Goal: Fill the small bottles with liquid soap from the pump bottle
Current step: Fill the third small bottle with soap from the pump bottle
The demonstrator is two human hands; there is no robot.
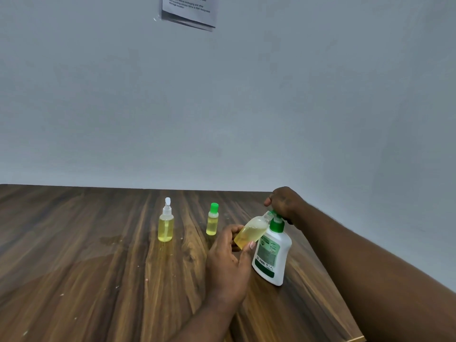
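Left hand (228, 262) tilting small bottle (250, 232) toward pump bottle (271, 255) under right hand (283, 203)

Left hand (228, 261): forearm enters from bottom centre, rises toward upper right. Palm faces right, fingers (232, 233) curled round base of tilted small bottle (250, 234), thumb tip (251, 245) pressed on near side. Right hand (283, 202): bare forearm stretches in from lower right edge, long diagonal toward centre. Wrist bent down, back of hand up, fingers closed over green pump head (275, 215); fingertips hidden underneath.
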